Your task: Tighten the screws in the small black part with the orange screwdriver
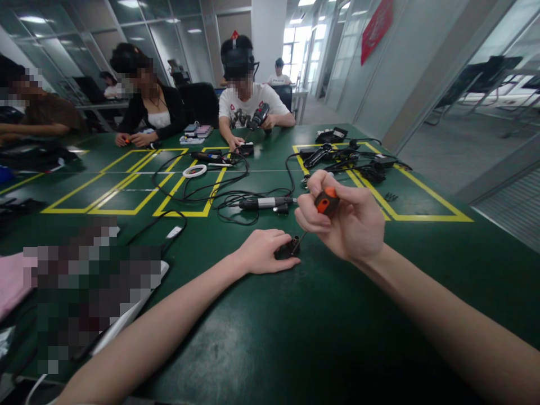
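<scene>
My right hand (350,216) is closed around the orange and black handle of a screwdriver (327,201). Its thin shaft slants down to the left, and the tip meets a small black part (286,251) on the green table. My left hand (265,253) grips that part from the left, thumb in front and fingers behind, pressing it against the tabletop. A short metal-looking cylinder stands up from the part beside the screwdriver's tip. The part's exact kind and its left side are hidden by my fingers.
Beyond my hands lies a grey and black electric screwdriver (265,203) with coiled cable. Black parts and cables (371,163) pile up at the back right. A roll of white tape (194,171) sits farther left. Across the table, a person (253,107) holds a power drill (259,116).
</scene>
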The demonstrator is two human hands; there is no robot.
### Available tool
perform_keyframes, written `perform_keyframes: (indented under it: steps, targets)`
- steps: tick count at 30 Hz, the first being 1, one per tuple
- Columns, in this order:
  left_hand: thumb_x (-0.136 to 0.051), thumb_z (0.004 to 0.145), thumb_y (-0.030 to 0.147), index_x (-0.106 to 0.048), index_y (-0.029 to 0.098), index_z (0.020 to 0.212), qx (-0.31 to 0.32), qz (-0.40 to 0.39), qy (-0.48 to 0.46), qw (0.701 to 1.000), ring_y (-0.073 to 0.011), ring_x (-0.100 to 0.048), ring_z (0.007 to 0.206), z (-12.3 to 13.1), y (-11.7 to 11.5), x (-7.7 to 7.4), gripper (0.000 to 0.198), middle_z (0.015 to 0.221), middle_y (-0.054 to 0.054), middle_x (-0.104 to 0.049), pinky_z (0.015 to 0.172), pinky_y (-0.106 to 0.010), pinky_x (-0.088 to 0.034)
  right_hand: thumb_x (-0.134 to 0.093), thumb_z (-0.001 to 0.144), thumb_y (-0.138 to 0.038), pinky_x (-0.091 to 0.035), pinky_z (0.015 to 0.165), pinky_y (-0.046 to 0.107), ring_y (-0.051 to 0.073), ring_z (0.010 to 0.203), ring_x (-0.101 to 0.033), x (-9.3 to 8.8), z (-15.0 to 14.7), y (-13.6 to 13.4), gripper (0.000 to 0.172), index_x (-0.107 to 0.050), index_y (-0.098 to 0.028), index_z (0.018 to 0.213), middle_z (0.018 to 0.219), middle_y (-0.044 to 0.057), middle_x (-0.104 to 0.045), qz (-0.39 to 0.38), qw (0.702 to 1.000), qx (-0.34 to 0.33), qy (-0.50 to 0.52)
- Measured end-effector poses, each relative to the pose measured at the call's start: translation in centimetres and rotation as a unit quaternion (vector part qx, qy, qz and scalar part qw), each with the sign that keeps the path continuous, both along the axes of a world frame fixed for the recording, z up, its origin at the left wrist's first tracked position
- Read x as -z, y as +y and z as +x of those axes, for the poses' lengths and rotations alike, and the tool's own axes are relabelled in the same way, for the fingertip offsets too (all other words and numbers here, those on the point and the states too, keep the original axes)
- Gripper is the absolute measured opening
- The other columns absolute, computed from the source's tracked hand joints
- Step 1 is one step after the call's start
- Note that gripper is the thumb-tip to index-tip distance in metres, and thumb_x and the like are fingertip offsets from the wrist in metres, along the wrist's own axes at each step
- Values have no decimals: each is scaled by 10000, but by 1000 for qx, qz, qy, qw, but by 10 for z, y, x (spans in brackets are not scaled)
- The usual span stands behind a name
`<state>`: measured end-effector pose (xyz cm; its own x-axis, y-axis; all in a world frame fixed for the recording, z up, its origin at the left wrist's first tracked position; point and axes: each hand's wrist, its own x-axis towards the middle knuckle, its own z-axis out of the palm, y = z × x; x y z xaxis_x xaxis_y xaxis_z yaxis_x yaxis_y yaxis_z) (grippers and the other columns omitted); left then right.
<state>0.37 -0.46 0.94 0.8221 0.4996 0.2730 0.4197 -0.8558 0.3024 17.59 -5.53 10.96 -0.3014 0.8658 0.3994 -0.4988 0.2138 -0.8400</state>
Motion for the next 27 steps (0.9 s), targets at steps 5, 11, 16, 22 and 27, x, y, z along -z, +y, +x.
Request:
perform_keyframes:
  steps: [5, 11, 16, 22, 27]
  targets:
    - [-613, 940, 535, -583, 186, 812, 4, -7, 4, 1000, -151, -587, 704, 0, 0, 0, 374, 799, -23, -648, 637, -272, -380, -541, 979, -446, -340, 474, 251, 119, 474, -423, -3, -2, 1, 333, -556, -213, 740, 563, -29, -504, 5, 1000, 1, -25]
    - [-598, 956, 541, -565, 184, 801, 20, -18, -7, 1000, -151, -567, 673, 0, 0, -2, 390, 764, -20, -628, 618, -278, -367, -589, 963, -541, -241, 448, 234, 94, 450, -235, 1, -5, -1, 380, -569, -214, 770, 523, -77, -353, -14, 1000, -4, -8]
    - [-615, 945, 484, -542, 188, 783, 47, -35, -8, 998, -161, -575, 687, 0, 0, -2, 346, 744, -22, -617, 649, -282, -387, -695, 914, -509, -296, 469, 235, 102, 450, -373, 3, -5, 0, 319, -531, -240, 863, 554, -69, -520, -18, 1000, 7, 0]
    - [-618, 925, 407, -562, 188, 825, 55, -79, -3, 995, -184, -608, 797, 3, -4, -5, 248, 849, -43, -656, 746, -288, -450, -574, 980, -615, -294, 461, 254, 98, 441, -331, -1, -9, -1, 470, -575, -208, 745, 512, -66, -394, -40, 999, -16, -26]
    - [-689, 882, 450, -636, 176, 919, 68, -124, -3, 990, -208, -622, 913, 7, -9, -6, 281, 955, -61, -678, 847, -309, -479, -619, 938, -640, -254, 459, 246, 93, 444, -260, 3, -11, -5, 435, -560, -226, 818, 520, -88, -355, -46, 999, -26, -8]
